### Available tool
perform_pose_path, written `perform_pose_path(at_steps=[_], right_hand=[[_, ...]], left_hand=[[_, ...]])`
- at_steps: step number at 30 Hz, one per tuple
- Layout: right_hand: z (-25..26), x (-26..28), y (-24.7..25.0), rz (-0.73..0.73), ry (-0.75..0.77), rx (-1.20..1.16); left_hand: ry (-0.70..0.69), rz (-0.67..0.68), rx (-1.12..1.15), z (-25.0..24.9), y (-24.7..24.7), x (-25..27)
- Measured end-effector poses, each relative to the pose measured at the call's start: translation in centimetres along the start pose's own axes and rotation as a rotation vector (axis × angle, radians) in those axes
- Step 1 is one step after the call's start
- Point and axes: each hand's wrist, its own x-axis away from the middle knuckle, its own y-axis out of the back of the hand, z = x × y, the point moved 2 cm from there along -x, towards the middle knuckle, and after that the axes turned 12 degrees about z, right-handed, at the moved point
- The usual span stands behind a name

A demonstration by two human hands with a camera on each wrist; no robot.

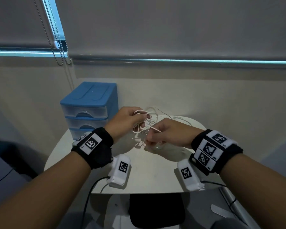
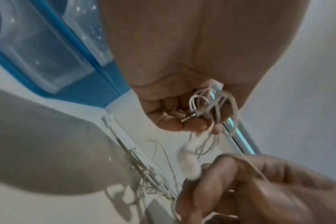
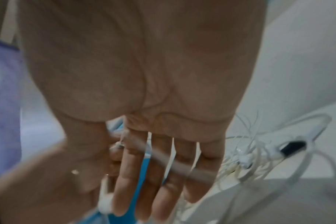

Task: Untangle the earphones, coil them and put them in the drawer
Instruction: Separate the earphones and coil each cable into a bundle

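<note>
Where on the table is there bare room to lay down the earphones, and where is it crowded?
Bare: the near half of the table, between the wrists and the front edge. Crowded: the far right, where more white cables lie, and the left, taken by the blue drawer unit. Both the left hand and right hand hold the earphones mid-table.

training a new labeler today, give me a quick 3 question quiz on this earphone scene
1. True or false: a drawer of the blue drawer unit stands open.
2. What metal part lies in the left hand? A) jack plug B) key C) coin
3. Fill in: the right hand pinches a strand of the ____ earphones.

Key: 1 false, all three drawers are shut. 2 A, the jack plug rests among cable loops in the curled fingers. 3 white.
</note>
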Motion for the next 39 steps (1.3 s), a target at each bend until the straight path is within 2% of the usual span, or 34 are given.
perform_pose_path(at_steps=[3, 10, 15, 18, 25, 30, 32, 35, 39], right_hand=[[0.5, -0.3, 0.1, -0.098, 0.079, -0.304], [0.6, -2.2, 1.6, -0.339, 0.159, -0.558], [0.5, -4.2, 2.1, -0.389, 0.244, -0.742], [0.2, -5.5, 2.3, -0.39, 0.244, -0.696], [-0.3, -7.1, 3.2, -0.362, 0.275, -0.559], [-2.2, -7.2, 4.9, -0.666, 0.365, -0.575], [-3.0, -7.0, 5.1, -0.744, 0.379, -0.566], [-3.9, -6.9, 4.8, -0.724, 0.398, -0.511], [-4.0, -6.4, 4.6, -0.733, 0.468, -0.296]], left_hand=[[-0.027, -0.026, 0.176, 0.6, -0.5, -1.3], [-0.081, -0.052, 0.536, 1.5, -0.5, -3.7], [-0.153, 0.004, 0.766, 3.4, -0.2, -4.4], [-0.196, 0.012, 0.752, 3.7, -0.1, -4.6], [-0.223, -0.183, 0.684, 4.3, 1.0, -5.2], [-0.207, -0.168, 0.703, 5.0, 1.5, -5.6], [-0.206, -0.15, 0.708, 5.0, 1.5, -5.6], [-0.2, -0.129, 0.718, 5.0, 1.4, -5.7], [-0.196, -0.127, 0.653, 5.1, 1.3, -5.8]])
